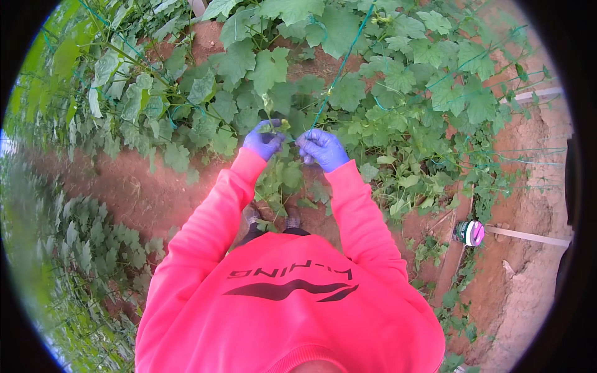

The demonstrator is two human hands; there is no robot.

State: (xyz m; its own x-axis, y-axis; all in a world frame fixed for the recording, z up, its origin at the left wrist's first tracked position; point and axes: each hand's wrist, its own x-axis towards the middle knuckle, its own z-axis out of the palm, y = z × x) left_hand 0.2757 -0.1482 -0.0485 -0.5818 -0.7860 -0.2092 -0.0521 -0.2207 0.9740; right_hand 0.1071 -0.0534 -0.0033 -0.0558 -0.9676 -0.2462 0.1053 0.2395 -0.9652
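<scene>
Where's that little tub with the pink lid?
In the head view, the tub is toward the right edge, lower than the right hand, beside the left end of a pale strip.

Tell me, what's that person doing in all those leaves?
Someone in a pink sweatshirt and purple gloves is standing among leafy green plants. Their right hand pinches a green string near its lower visible end. Their left hand is at a leafy shoot; its exact grip is hard to see.
</scene>
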